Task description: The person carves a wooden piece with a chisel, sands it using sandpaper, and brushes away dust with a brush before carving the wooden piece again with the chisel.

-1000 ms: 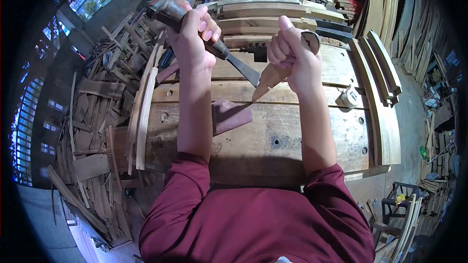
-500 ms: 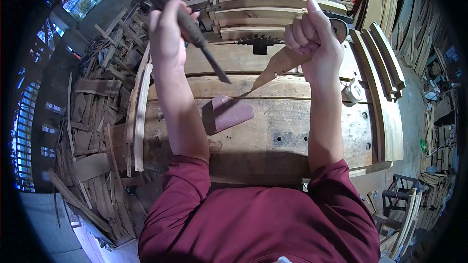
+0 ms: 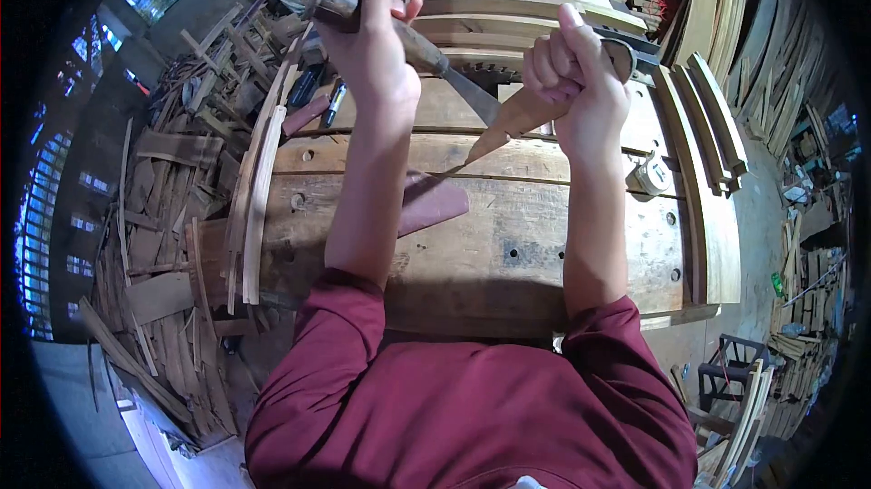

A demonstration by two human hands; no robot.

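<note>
My left hand [image 3: 376, 58] is wrapped around the wooden handle of a chisel [image 3: 474, 97], whose flat metal blade points down and to the right. The blade's tip appears close to a tapered piece of wood [image 3: 517, 122]; whether they touch I cannot tell. My right hand [image 3: 572, 76] grips this wood near its thick, rounded end, thumb pointing up. Its narrow, ragged point slants down to the left over the bench. Below that point a reddish sheet of sandpaper [image 3: 437, 208] lies on the workbench [image 3: 490, 253], partly hidden by my left forearm.
A white tape measure [image 3: 651, 173] rests at the bench's right side. A toothed circular saw blade [image 3: 476, 69] shows beyond my hands. A marker [image 3: 335, 104] lies at the left. Long boards [image 3: 699, 126] line the right edge, and scrap wood [image 3: 172, 235] is heaped at left.
My left hand has moved right and slightly down with the chisel, bringing its blade up beside the tapered wood. My right hand stays nearly in place.
</note>
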